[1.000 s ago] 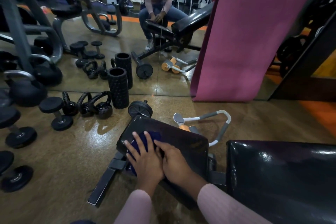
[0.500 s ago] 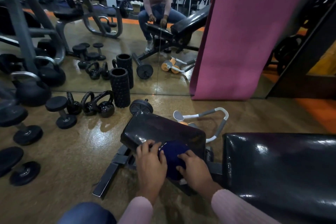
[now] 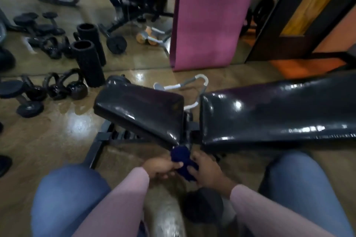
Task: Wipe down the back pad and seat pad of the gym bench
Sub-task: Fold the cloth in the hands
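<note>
The black seat pad [image 3: 140, 109] of the gym bench lies in front of me, shiny, tilted up to the left. The longer black back pad [image 3: 279, 113] stretches off to the right. A bunched dark blue cloth [image 3: 183, 161] is held below the near edge of the seat pad, off both pads. My left hand [image 3: 161, 166] grips its left side and my right hand [image 3: 207, 171] grips its right side. Pink sleeves cover both forearms.
The bench's metal frame [image 3: 100, 142] runs along the floor to the left. Kettlebells [image 3: 57, 88], dumbbells [image 3: 28, 109] and a black foam roller [image 3: 87, 63] stand at left by a wall mirror. A pink mat [image 3: 208, 17] leans ahead. An ab roller [image 3: 181, 86] lies behind the seat pad. My knees frame my hands.
Both hands have pulled the blue cloth off the seat pad toward me and now hold it bunched below the pad's near edge. The view has tipped downward.
</note>
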A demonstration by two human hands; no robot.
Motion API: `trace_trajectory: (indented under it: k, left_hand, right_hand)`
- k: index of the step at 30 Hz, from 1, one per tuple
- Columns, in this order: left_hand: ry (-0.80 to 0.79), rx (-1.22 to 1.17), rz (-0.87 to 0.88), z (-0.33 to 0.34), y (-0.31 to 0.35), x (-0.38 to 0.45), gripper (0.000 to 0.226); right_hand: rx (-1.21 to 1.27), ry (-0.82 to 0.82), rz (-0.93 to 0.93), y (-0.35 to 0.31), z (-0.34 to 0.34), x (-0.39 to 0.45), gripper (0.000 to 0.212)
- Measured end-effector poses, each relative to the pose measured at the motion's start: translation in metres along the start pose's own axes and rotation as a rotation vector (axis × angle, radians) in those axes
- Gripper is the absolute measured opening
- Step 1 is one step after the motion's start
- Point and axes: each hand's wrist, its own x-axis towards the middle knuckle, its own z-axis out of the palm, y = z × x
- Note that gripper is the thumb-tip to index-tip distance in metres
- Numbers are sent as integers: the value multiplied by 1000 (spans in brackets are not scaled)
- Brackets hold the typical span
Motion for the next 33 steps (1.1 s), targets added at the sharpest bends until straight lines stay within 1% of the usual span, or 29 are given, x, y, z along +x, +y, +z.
trace_trajectory:
  k: [1, 4, 7, 9, 11, 13, 14, 15, 18, 20, 22, 25, 30, 32, 33]
  left_hand:
    - [-8, -27, 19, 5, 2, 1, 25]
    - [5, -32, 70, 17, 6, 5, 27]
    - [-28, -74, 61, 30, 4, 12, 26]
    - [-37, -159, 37, 37, 4, 13, 21]
    - [6, -220, 14, 47, 2, 15, 20]
    - [58, -304, -9, 59, -2, 18, 24]
    - [71, -333, -21, 68, -4, 21, 27]
    - [86, -348, -25, 75, -7, 23, 31]
    - [113, -267, -46, 102, -7, 22, 37]
    - [97, -226, -66, 118, -11, 28, 43]
    - [97, -146, -69, 129, -16, 33, 43]
    - [116, -53, -49, 142, -24, 45, 39]
    - [103, 6, -42, 154, -22, 57, 30]
    - [34, 65, -48, 155, -20, 57, 32]
    - [-9, 92, -67, 155, -24, 59, 37]
  right_hand:
    - [89, -11, 8, 7, 4, -2, 19]
    - [354, 14, 75, 23, 13, -8, 32]
    - [571, 18, 154, 34, 17, -16, 36]
    - [740, -2, 248, 38, 14, -21, 32]
    - [874, -1, 366, 46, 11, -26, 23]
    - [945, 65, 480, 59, 12, -28, 11]
    - [959, 109, 543, 69, 15, -30, 11]
    - [967, 126, 602, 76, 18, -31, 18]
    - [950, 52, 735, 95, 26, -41, 48]
    - [883, 7, 776, 106, 30, -46, 61]
    - [831, -12, 807, 114, 34, -49, 62]
    - [786, -40, 846, 123, 40, -52, 54]
    - [786, -59, 899, 136, 50, -53, 46]
    - [779, -103, 911, 137, 51, -52, 52]
    - [775, -167, 904, 136, 50, -53, 55]
